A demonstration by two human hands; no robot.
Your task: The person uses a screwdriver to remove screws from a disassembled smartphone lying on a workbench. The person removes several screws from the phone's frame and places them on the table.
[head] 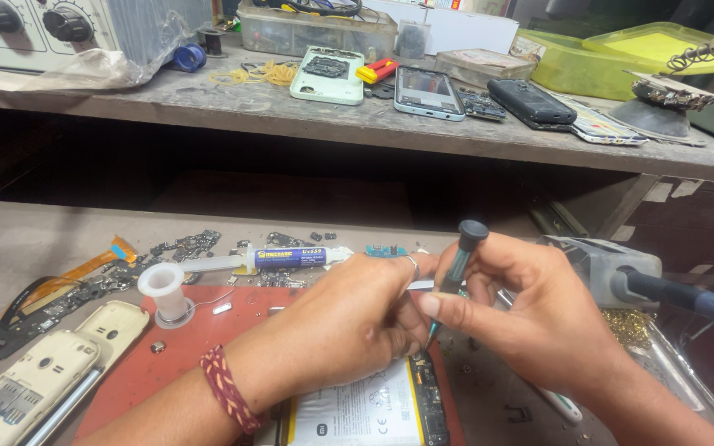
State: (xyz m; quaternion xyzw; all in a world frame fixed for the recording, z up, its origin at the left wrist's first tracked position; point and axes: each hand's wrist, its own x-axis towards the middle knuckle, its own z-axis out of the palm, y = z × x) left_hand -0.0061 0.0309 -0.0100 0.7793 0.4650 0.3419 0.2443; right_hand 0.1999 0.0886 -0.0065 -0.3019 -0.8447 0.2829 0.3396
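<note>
Glossy opened phone (373,413), right hand (539,322) (slim screwdriver (459,260)), left hand (357,318)

screwdriver (459,263) tip hidden, perhaps behind fingers (448,310)

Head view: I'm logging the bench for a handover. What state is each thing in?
Phone: back off, battery exposed.
Screwdriver: upright, gripped by right hand.
Left hand: resting on the phone.
Syringe: lying flat.
Shelf phone: opened, face down.
</note>
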